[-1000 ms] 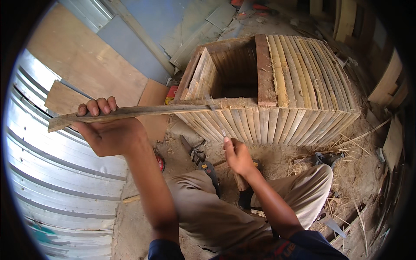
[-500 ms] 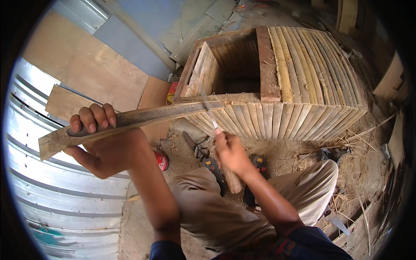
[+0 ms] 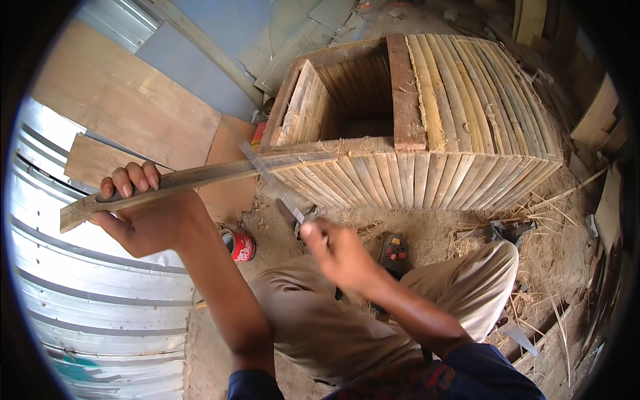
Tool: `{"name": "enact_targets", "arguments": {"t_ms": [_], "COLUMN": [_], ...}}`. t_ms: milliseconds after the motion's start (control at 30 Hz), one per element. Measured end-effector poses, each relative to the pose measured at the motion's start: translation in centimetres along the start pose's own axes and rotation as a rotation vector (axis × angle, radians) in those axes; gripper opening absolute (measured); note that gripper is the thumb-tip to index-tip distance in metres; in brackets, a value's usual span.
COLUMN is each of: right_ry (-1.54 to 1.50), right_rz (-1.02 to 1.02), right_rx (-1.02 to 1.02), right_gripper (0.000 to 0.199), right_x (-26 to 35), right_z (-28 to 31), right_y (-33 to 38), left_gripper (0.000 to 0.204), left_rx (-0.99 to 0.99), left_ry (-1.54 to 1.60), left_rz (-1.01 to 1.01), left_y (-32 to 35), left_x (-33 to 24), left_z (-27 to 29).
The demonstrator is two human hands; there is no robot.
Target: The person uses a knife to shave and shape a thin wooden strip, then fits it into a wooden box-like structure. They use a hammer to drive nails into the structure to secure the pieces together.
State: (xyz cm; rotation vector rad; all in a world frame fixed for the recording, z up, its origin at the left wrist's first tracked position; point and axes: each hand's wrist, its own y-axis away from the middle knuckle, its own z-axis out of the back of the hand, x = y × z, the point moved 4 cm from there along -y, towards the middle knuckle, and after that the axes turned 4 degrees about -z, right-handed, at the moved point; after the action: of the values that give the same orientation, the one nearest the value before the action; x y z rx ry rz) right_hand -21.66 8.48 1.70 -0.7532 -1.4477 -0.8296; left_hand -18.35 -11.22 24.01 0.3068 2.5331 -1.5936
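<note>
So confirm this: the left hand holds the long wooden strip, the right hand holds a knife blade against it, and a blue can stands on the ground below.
Wrong on the colour: the head view shows the can is red, not blue. The left hand does hold the strip, and the right hand holds the blade against it.

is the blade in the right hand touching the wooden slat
Cannot tell. In the head view the blade in the right hand crosses the wooden slat held by the left hand, but blur hides any contact or gap.

One long, flat bamboo strip (image 3: 193,180), one thin metal blade (image 3: 273,181) and one slatted bamboo box (image 3: 427,120) are here. One small red tin can (image 3: 238,245) sits on the sandy ground. Two bare hands show.
</note>
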Motion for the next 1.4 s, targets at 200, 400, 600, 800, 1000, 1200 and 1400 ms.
{"name": "enact_targets", "arguments": {"t_ms": [200,400,600,800,1000,1200,1400], "right_ry": [0.040,0.093,0.110,-0.037,0.165,0.080,0.036], "right_rz": [-0.090,0.089,0.001,-0.083,-0.133,-0.081,0.260], "right_rx": [-0.161,-0.032,-0.192,-0.222,-0.179,-0.173,0.016], "right_gripper": [0.054,0.054,0.057,0.057,0.059,0.062,0.044], "right_x": [-0.6,-0.3,-3.7,-7.2,-9.0,-4.3,1.9], "right_z": [0.9,0.1,2.2,2.9,3.1,2.8,-1.8], "right_y": [1.3,1.1,0.6,0.2,0.4,2.3,5.2], "left_gripper": [0.041,0.039,0.039,0.039,0.041,0.056,0.061], "left_rx": [-0.061,-0.074,-0.082,-0.194,-0.181,0.010,-0.028], "left_ry": [-0.043,-0.022,0.002,-0.025,-0.074,0.070,0.019], "left_rz": [-0.024,-0.008,-0.036,-0.063,-0.075,0.022,0.021], "left_y": [0.1,0.4,0.7,0.5,0.6,-0.1,0.4], "left_x": [-0.5,-0.4,-0.1,-0.1,0.0,0.1,-0.4], "left_z": [1.1,1.0,0.3,0.3,-0.1,-0.6,-0.2]}}
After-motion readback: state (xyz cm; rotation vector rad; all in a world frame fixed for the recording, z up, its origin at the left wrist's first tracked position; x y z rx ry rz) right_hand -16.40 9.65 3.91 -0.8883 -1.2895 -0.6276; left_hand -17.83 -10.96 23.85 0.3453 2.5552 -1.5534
